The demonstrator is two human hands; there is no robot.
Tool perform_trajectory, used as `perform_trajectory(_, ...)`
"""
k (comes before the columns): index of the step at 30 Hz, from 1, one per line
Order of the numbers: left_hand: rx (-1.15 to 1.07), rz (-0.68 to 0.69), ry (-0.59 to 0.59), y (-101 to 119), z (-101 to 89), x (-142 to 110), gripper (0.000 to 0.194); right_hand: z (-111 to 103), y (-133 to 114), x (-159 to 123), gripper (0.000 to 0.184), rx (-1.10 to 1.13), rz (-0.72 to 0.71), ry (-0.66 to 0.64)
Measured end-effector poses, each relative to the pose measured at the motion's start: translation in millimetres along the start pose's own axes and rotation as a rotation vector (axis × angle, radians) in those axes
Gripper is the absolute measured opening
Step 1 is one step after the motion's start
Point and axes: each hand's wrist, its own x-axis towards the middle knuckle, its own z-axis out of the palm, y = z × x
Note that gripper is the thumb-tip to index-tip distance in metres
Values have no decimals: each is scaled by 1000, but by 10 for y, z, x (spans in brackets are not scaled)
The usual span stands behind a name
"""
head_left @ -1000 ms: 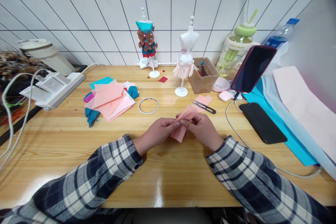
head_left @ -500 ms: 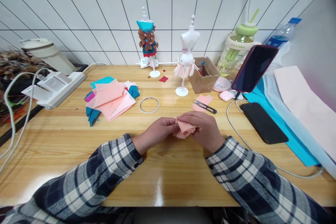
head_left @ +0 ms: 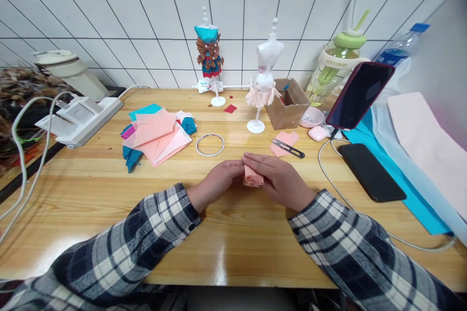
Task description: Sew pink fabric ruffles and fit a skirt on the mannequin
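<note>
Near the middle of the table, a rolled piece of pink crepe paper (head_left: 253, 177) is pressed between my two hands. My left hand (head_left: 221, 180) closes on its left side, and my right hand (head_left: 279, 177) covers its top and right side with the fingers together. The far side of the roll is hidden under my fingers. Just beyond my right hand, black thread snips (head_left: 290, 147) lie on a flat pink paper piece (head_left: 280, 151). A thin white ring (head_left: 210, 154) rests beyond my left hand.
Behind stand a dressed mini mannequin (head_left: 207, 56), a white one with a pink skirt (head_left: 268, 56), and a cardboard box (head_left: 288, 115). Coloured paper sheets (head_left: 155, 133) lie left, beside a power strip (head_left: 91, 121). At right are a phone (head_left: 370, 170), a propped phone (head_left: 361, 95) and a cable (head_left: 324, 170).
My right hand has flattened over the pink paper, its fingers reaching further left. The paper looks narrower and more tightly rolled. The whole view has shifted slightly.
</note>
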Motion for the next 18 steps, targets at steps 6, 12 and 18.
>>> perform_trajectory(6,-85,11,-72,-55,-81,27,19,-48,23,6,56,-47,-34,-57)
perform_trajectory(12,-96,2,-151,-18,-143,31,35,-85,-12,25,65,-139,-37,-108)
perform_trajectory(18,-68,-105,-78,19,-121,4,17,-99,20,-21,64,93,-35,-100)
